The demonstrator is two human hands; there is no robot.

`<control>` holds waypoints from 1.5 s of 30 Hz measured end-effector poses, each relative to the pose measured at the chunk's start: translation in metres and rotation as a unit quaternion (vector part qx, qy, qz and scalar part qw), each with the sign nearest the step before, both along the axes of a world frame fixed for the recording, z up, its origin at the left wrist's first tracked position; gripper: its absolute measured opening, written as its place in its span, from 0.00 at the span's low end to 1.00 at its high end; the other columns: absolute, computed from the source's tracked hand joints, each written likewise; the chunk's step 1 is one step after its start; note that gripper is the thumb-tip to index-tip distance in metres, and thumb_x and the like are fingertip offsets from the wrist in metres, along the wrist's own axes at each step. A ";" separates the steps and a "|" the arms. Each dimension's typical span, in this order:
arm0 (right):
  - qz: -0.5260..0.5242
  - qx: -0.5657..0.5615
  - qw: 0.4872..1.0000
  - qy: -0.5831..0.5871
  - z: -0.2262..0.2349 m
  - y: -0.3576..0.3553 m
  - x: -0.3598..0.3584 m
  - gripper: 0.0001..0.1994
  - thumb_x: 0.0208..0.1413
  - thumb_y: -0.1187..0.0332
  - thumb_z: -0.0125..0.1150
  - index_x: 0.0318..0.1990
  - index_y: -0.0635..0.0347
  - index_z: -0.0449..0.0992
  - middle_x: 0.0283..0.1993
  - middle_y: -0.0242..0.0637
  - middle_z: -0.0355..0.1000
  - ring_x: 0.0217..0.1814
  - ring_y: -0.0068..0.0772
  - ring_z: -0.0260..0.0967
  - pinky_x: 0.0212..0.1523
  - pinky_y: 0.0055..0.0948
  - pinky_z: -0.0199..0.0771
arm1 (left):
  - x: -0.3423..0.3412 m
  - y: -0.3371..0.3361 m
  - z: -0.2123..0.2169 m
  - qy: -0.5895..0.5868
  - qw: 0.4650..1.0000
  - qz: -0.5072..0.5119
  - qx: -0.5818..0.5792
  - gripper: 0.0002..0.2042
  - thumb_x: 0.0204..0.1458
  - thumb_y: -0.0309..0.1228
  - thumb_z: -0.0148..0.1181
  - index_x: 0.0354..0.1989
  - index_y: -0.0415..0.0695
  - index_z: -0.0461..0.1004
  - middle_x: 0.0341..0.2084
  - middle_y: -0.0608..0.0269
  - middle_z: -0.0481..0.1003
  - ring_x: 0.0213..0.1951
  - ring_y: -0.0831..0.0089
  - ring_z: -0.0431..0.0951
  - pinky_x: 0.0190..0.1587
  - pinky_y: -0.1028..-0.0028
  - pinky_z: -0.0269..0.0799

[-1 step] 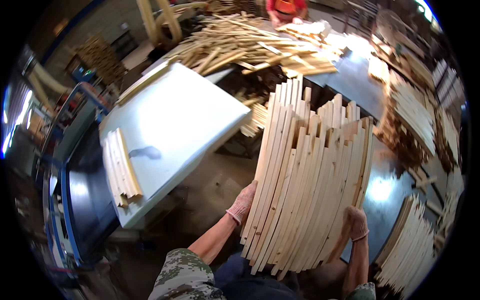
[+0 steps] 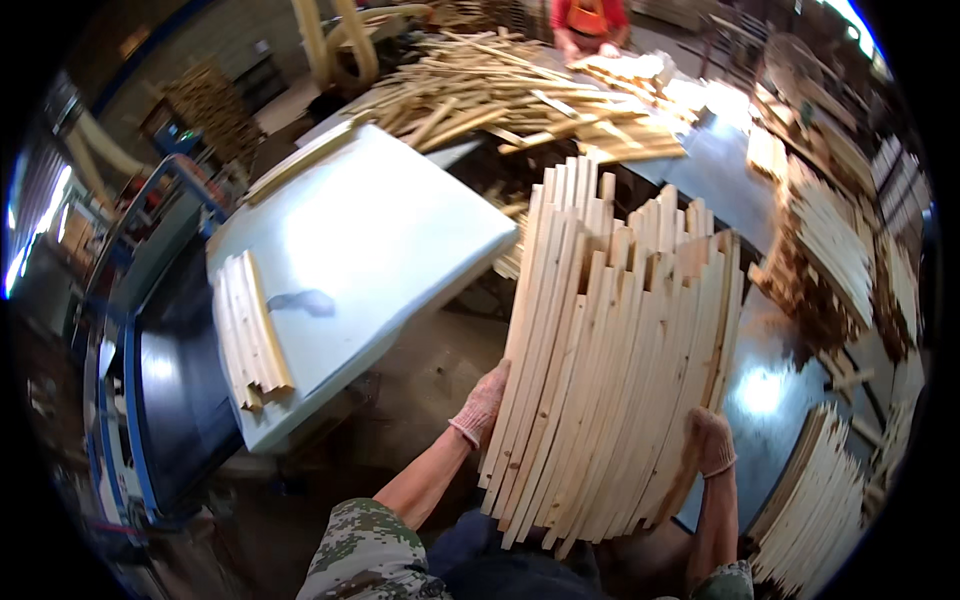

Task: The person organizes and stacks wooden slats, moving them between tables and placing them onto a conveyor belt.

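A broad bundle of pale wooden strips (image 2: 610,390) is held up in front of me, its far ends uneven. My left hand (image 2: 484,404), in a knitted glove, presses against the bundle's left side. On the opposite side my right hand (image 2: 712,442), gloved too, grips the right edge near the lower end. The strips are squeezed side by side between both hands. Most of the fingers are hidden behind the wood.
Left of the bundle stands a pale smooth-topped table (image 2: 370,220) with a few strips (image 2: 250,330) on it. Loose strips (image 2: 470,90) are heaped beyond. More stacked strips (image 2: 815,500) lie at right on a metal surface (image 2: 760,385). A person in red (image 2: 590,25) works at the far side.
The surroundings have shifted slightly right in view, while the bundle sits almost where it was, its far end a little further left. Both hands keep their hold.
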State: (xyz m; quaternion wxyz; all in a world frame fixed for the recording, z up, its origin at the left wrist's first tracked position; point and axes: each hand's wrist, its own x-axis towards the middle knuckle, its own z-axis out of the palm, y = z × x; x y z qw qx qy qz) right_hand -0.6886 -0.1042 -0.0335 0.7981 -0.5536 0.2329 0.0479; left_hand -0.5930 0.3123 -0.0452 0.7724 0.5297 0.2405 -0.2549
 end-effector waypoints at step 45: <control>0.468 -0.029 0.883 0.026 0.016 0.575 0.539 0.20 0.63 0.65 0.68 0.55 0.73 0.78 0.52 0.46 0.81 0.55 0.35 0.80 0.63 0.30 0.81 | 0.148 0.500 0.092 -0.054 0.793 0.184 0.578 0.23 0.64 0.45 0.49 0.50 0.39 0.81 0.46 0.38 0.81 0.50 0.42 0.81 0.57 0.54 0.74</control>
